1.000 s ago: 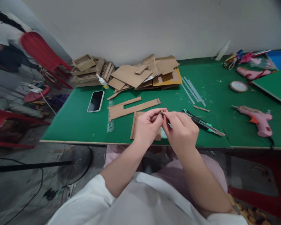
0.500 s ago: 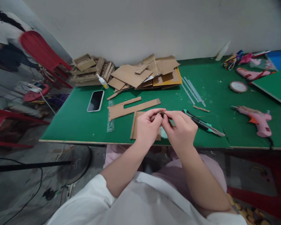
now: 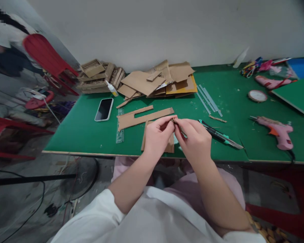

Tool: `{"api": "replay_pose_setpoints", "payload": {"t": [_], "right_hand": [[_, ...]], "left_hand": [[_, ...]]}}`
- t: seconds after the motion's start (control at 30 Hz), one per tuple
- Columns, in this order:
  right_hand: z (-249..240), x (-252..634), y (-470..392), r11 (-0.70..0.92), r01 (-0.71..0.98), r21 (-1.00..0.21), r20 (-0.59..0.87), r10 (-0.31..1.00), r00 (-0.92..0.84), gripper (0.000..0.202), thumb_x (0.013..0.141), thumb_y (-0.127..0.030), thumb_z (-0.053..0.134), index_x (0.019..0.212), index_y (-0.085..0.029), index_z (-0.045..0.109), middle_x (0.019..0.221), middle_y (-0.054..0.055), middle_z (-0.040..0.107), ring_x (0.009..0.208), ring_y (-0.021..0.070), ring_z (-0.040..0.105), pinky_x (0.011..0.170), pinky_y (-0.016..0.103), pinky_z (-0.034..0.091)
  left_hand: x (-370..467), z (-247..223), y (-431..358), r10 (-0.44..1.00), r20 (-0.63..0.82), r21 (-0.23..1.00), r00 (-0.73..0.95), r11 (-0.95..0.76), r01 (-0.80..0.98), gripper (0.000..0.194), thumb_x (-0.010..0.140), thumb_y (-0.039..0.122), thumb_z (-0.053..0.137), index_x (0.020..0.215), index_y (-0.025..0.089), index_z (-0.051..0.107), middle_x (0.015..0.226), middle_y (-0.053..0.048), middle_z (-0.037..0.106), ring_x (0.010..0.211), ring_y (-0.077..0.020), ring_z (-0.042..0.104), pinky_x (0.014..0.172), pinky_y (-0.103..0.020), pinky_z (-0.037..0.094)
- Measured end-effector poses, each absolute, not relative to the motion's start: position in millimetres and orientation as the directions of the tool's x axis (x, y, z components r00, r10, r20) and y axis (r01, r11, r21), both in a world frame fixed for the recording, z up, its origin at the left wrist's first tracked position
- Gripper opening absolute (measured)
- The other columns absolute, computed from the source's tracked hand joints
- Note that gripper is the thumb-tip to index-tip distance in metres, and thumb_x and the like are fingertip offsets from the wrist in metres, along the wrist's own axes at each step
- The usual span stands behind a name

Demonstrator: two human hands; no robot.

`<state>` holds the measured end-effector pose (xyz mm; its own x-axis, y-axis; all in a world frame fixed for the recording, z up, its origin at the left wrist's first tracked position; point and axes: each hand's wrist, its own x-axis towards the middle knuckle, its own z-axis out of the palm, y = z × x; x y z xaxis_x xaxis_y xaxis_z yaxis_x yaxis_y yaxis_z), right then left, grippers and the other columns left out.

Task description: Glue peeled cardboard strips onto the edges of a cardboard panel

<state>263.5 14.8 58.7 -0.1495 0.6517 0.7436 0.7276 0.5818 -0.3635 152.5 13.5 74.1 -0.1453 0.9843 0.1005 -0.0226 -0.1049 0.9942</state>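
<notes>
Pinched between the fingertips of both hands is a small brown piece [image 3: 173, 120] that looks like twisted cardboard; the fingers cover most of it. My left hand [image 3: 157, 133] grips it from the left, fingers curled. From the other side my right hand [image 3: 194, 135] closes on it with thumb and fingers. Beneath the hands lies a ridged cardboard panel [image 3: 170, 145], partly hidden by my left hand. A notched cardboard piece [image 3: 129, 122] rests over a clear ruler [image 3: 120, 136] to the left. Right beside my right hand is a green and black utility knife [image 3: 221, 135], blade out.
A phone [image 3: 103, 109], a glue bottle [image 3: 112, 89] and cardboard sheets [image 3: 139, 82] lie further back. Glue sticks [image 3: 209, 100], a brown twisted strip [image 3: 218, 118], a tape roll [image 3: 257, 96] and a pink glue gun [image 3: 276, 130] are to the right. A person [image 3: 10, 40] is at far left.
Both hands have shifted slightly left and up, the small brown piece still pinched between them. The things on the table stay in place.
</notes>
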Motion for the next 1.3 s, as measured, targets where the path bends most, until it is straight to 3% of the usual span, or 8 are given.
{"api": "replay_pose_setpoints", "payload": {"t": [0.23, 0.43, 0.67, 0.8, 0.93, 1.07, 1.13, 1.3], "right_hand": [[62.6, 264.3, 9.6, 0.624, 0.732, -0.272, 0.855, 0.506, -0.113, 0.025, 0.078, -0.013, 0.055, 0.102, -0.017, 0.060, 0.090, 0.007, 0.068, 0.080, 0.0146, 0.062, 0.076, 0.026, 0.050], [64.5, 263.5, 9.1, 0.611, 0.762, -0.214, 0.897, 0.432, -0.094, 0.019, 0.074, -0.012, 0.059, 0.092, -0.016, 0.060, 0.079, 0.006, 0.067, 0.072, 0.0137, 0.061, 0.070, 0.024, 0.050], [63.2, 262.8, 9.8, 0.605, 0.756, -0.251, 0.883, 0.463, -0.078, 0.013, 0.073, -0.011, 0.059, 0.085, -0.016, 0.060, 0.074, 0.005, 0.066, 0.068, 0.0126, 0.059, 0.067, 0.023, 0.050], [64.9, 263.6, 10.0, 0.635, 0.715, -0.290, 0.889, 0.456, -0.044, 0.018, 0.072, -0.009, 0.061, 0.089, -0.015, 0.061, 0.078, 0.007, 0.067, 0.073, 0.0137, 0.061, 0.070, 0.024, 0.051], [65.5, 267.8, 7.5, 0.675, 0.663, -0.324, 0.916, 0.399, 0.041, 0.029, 0.071, -0.007, 0.062, 0.098, -0.017, 0.061, 0.085, 0.007, 0.067, 0.079, 0.0148, 0.062, 0.072, 0.026, 0.053], [61.1, 267.6, 4.7, 0.751, 0.578, -0.320, 0.930, 0.365, 0.041, 0.037, 0.073, -0.005, 0.060, 0.106, -0.020, 0.058, 0.091, 0.006, 0.067, 0.083, 0.0161, 0.064, 0.072, 0.028, 0.055], [58.0, 264.5, 5.1, 0.800, 0.521, -0.298, 0.935, 0.355, -0.010, 0.040, 0.073, -0.004, 0.059, 0.109, -0.019, 0.056, 0.096, 0.008, 0.067, 0.087, 0.0172, 0.064, 0.072, 0.029, 0.056], [53.0, 259.4, 11.3, 0.873, 0.404, -0.273, 0.929, 0.348, -0.123, 0.047, 0.069, 0.002, 0.057, 0.112, -0.018, 0.055, 0.102, 0.011, 0.065, 0.095, 0.0204, 0.062, 0.077, 0.035, 0.056]], "left_hand": [[151.0, 80.7, -1.3, 0.866, 0.490, 0.816, -0.093, -0.419, 0.398, 0.024, 0.081, 0.018, 0.052, 0.101, 0.021, 0.065, 0.105, -0.002, 0.065, 0.097, -0.0142, 0.060, 0.088, -0.026, 0.048], [155.0, 85.0, -7.5, 0.874, 0.465, 0.822, -0.141, -0.367, 0.435, 0.021, 0.081, 0.020, 0.053, 0.097, 0.021, 0.067, 0.096, -0.001, 0.067, 0.083, -0.0135, 0.063, 0.075, -0.022, 0.053], [156.3, 88.4, -7.0, 0.921, 0.354, 0.903, -0.164, -0.290, 0.316, 0.017, 0.078, 0.020, 0.056, 0.090, 0.017, 0.069, 0.088, -0.001, 0.069, 0.077, -0.0112, 0.064, 0.070, -0.017, 0.053], [155.7, 90.6, -11.0, 0.941, 0.304, 0.941, -0.150, -0.272, 0.200, 0.020, 0.078, 0.023, 0.058, 0.094, 0.017, 0.066, 0.096, -0.003, 0.067, 0.082, -0.0118, 0.063, 0.075, -0.018, 0.052], [150.8, 89.2, -13.8, 0.981, 0.127, 0.983, -0.147, -0.144, -0.111, 0.032, 0.079, 0.037, 0.055, 0.106, 0.019, 0.058, 0.092, -0.004, 0.065, 0.078, -0.0142, 0.064, 0.070, -0.024, 0.054], [145.3, 87.8, -9.5, 0.991, -0.124, 0.910, 0.059, 0.137, -0.391, 0.044, 0.082, 0.045, 0.049, 0.118, 0.021, 0.046, 0.077, -0.003, 0.066, 0.068, -0.0147, 0.065, 0.065, -0.027, 0.054], [143.6, 89.5, -6.4, 0.992, -0.102, 0.881, 0.078, 0.126, -0.456, 0.051, 0.079, 0.041, 0.055, 0.124, 0.022, 0.039, 0.082, -0.003, 0.067, 0.075, -0.0152, 0.065, 0.070, -0.027, 0.052], [136.6, 94.1, -0.7, 0.997, 0.029, 0.859, -0.078, -0.065, -0.507, 0.068, 0.075, 0.022, 0.064, 0.131, 0.026, 0.027, 0.088, -0.003, 0.067, 0.081, -0.0142, 0.064, 0.074, -0.026, 0.051]]}}
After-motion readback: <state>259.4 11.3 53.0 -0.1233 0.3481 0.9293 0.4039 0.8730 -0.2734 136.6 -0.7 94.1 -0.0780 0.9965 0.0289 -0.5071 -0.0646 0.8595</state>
